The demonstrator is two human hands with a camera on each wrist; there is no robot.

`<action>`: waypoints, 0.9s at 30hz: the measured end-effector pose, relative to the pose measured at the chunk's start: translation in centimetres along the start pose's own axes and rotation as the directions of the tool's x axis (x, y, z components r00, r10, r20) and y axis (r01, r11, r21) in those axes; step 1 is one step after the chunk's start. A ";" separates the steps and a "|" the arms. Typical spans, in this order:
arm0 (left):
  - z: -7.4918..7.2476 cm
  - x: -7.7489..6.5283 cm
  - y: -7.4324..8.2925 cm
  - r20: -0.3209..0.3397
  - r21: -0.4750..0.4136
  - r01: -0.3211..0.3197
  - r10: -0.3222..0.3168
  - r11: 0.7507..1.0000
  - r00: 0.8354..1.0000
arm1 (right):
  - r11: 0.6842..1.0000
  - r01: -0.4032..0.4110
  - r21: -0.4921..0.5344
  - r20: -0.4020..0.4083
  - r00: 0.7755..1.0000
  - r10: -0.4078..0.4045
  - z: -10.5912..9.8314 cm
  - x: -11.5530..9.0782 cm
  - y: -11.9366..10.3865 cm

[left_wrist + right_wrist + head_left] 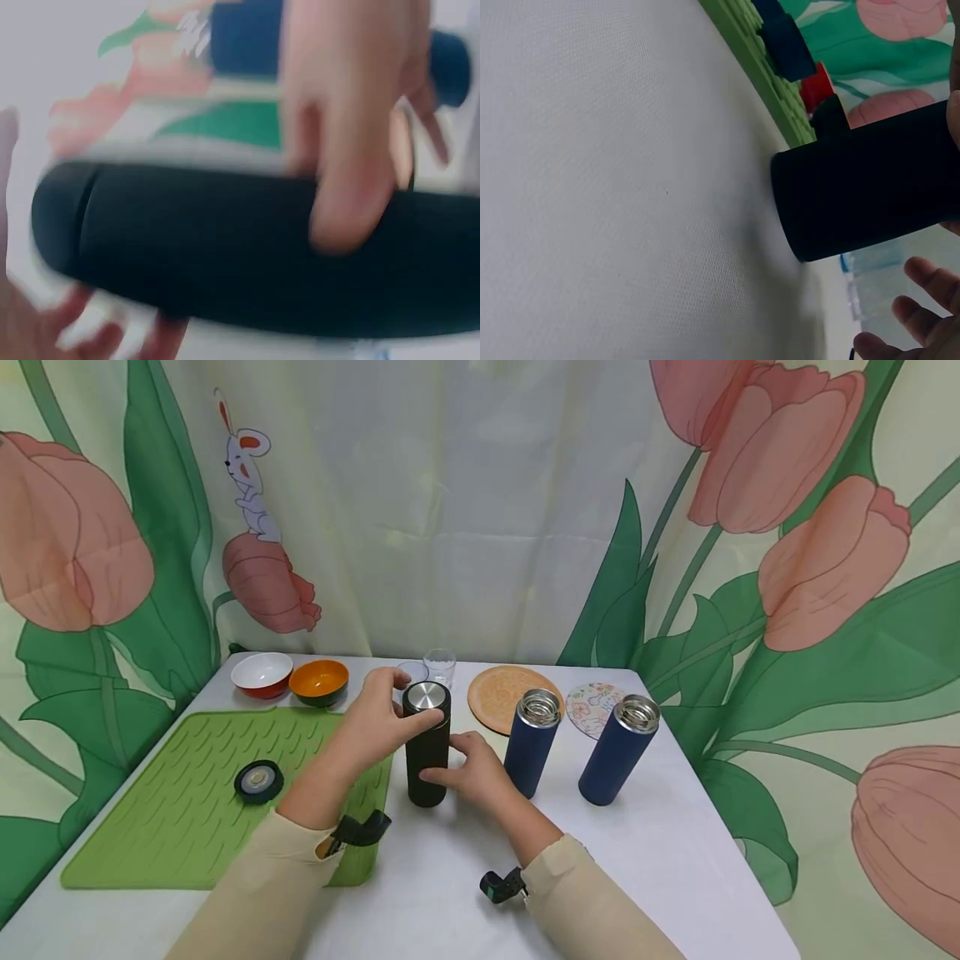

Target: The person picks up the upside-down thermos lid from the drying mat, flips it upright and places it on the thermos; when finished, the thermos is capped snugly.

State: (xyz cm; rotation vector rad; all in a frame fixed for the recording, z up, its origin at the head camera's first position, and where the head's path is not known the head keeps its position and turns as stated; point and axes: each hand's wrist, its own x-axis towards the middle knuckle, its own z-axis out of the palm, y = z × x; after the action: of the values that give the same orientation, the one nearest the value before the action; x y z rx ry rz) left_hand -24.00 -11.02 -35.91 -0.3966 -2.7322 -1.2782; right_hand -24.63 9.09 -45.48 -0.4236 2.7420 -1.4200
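Note:
A black thermos (426, 752) with a steel-topped cap stands upright in front of me. My right hand (480, 768) grips its lower body, thumb across the front, while other fingers spread apart from it in the right wrist view. Around the capped top is my left hand (378, 718), thumb out in front and fingers at the far side. In the left wrist view the left fingers (82, 330) are loosely bent at the thermos's edge. Right of it stand two blue thermoses (532, 747) (617, 756) without lids, their steel mouths showing.
A green mat (172, 802) lies at left with a round dark lid (258, 781) on it. Behind are a white-and-red bowl (262, 672), an orange bowl (320, 679) and clear glasses (440, 664). Two round mats, one tan (495, 693) and one floral (592, 706), lie behind the blue thermoses.

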 end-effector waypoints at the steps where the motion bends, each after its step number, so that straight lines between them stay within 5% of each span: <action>1: 0.7 -0.3 0.6 -0.056 0.037 0.026 -0.024 0.999 0.998 | 1.000 0.003 -0.014 -0.002 1.000 -0.003 0.0 0.0 0.0; 5: 2.7 -0.9 2.4 -0.243 0.150 0.102 -0.063 0.983 0.968 | 0.998 0.000 -0.059 -0.019 1.000 -0.001 -0.1 0.0 0.1; 9: 2.8 -0.6 2.7 -0.288 0.149 0.131 -0.084 0.980 0.954 | 0.998 -0.001 -0.065 -0.025 1.000 -0.001 -0.1 0.0 0.1; 12: 1.9 -0.3 2.0 -0.218 0.114 0.106 -0.079 0.988 0.973 | 0.998 -0.002 -0.068 -0.032 1.000 0.000 0.0 0.0 0.1; 16: 0.0 0.4 1.0 -0.044 0.093 0.032 -0.028 0.995 0.999 | 0.998 -0.011 -0.062 -0.038 0.999 0.008 0.0 -0.1 0.1; 21: -2.3 1.3 0.2 0.184 0.054 -0.040 0.029 0.998 0.982 | 0.999 -0.021 -0.025 -0.008 1.000 0.021 0.1 0.0 0.1; 24: -2.4 1.3 0.4 0.202 0.074 -0.035 0.020 0.997 0.979 | 1.000 -0.023 -0.020 0.012 1.000 0.023 0.0 0.0 0.0; 27: -1.4 0.9 1.1 0.116 0.149 -0.014 -0.003 0.989 0.993 | 0.999 -0.013 -0.036 0.018 1.000 0.014 -0.3 0.0 -0.1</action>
State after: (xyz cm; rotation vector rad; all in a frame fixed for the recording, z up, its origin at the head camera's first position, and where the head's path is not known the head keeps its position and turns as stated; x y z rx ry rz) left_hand -24.61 -11.26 -33.96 -0.4770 -2.8970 -1.0707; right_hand -24.67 9.26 -45.22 -0.4161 2.7547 -1.3590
